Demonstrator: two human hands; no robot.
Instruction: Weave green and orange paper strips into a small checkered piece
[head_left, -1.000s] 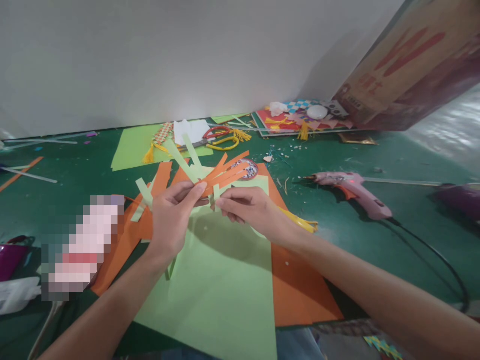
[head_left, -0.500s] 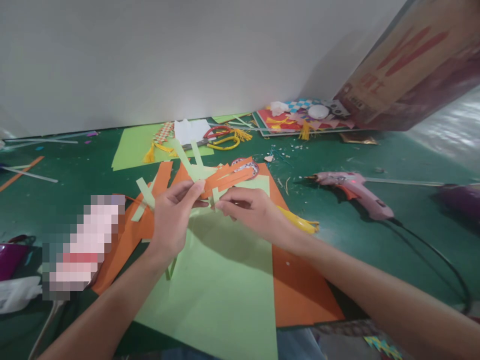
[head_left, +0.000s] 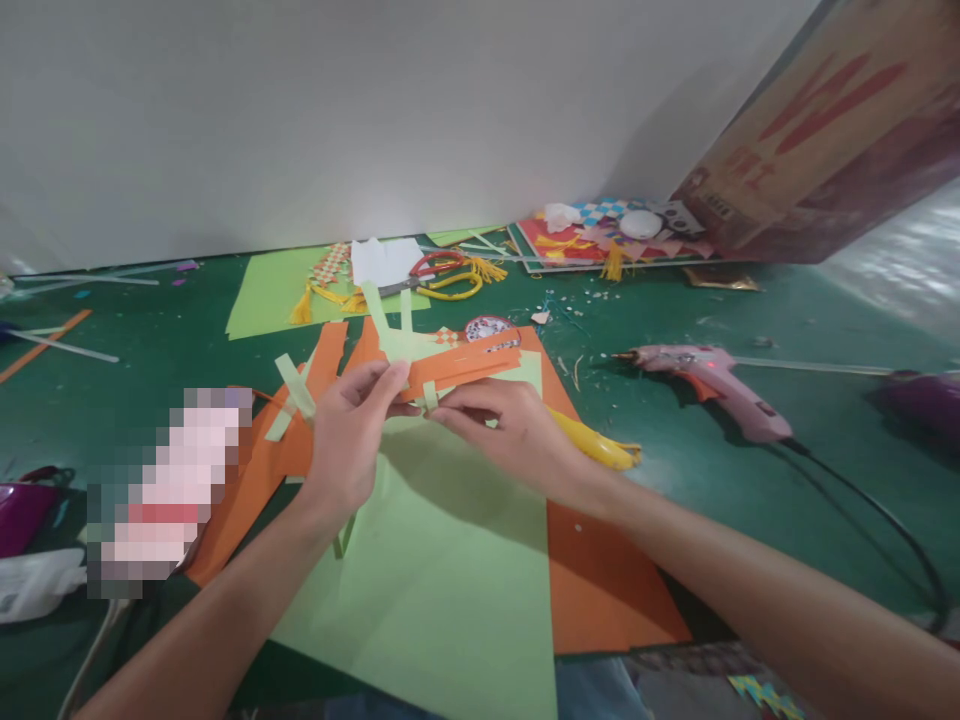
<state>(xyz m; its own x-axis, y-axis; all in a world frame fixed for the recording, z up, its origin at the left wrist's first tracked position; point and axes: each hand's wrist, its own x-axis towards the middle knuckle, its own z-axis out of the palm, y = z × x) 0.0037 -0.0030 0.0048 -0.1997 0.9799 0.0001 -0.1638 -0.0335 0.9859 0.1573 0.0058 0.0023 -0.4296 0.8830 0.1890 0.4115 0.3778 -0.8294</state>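
My left hand [head_left: 346, 440] pinches a bundle of interlaced paper strips [head_left: 435, 362], orange ones pointing right and light green ones pointing up. My right hand [head_left: 504, 420] pinches the same bundle from the right, fingertips closed on a green strip end at its lower edge. Both hands hover above a light green paper sheet [head_left: 442, 590] that lies on an orange sheet [head_left: 600, 590] on the green table [head_left: 750, 480].
A pink glue gun [head_left: 705, 375] with a black cord lies to the right. Scissors [head_left: 420, 272], yellow tassels and a green sheet sit at the back, craft pieces [head_left: 600, 235] beside a tilted cardboard box [head_left: 825, 130]. Loose orange and green strips [head_left: 296, 395] lie left.
The orange strips have swung down from a fanned, upward slant to nearly level. Both hands stay on the bundle, the right fingers shifting slightly along its lower edge.
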